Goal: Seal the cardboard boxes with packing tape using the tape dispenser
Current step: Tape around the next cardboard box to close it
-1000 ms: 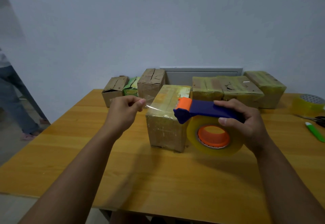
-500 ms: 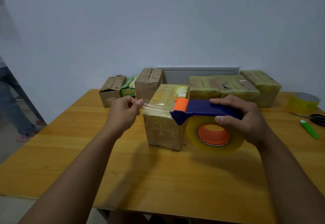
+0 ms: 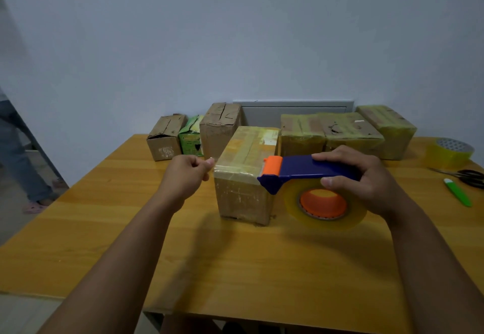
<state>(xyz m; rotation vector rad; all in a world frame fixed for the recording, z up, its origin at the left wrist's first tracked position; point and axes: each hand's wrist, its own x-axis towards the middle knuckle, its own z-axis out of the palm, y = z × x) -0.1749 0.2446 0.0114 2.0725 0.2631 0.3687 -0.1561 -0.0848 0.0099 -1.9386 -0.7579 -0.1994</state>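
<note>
A single wide-angle view looks from the person's head, forward and slightly down, across the counter (image 3: 110, 242) toward the pale wall (image 3: 235, 32) behind it. Both forearms reach in from the bottom edge, close to the lens. The counter's near edge shows at the bottom, its far edge meeting the wall.

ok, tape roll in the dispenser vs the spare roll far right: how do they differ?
The tape roll in the dispenser is held upright off the table by the right hand; the spare roll lies flat on the table, untouched. The first has an orange hub, the spare a grey honeycomb insert. Both are yellowish clear tape.
</note>
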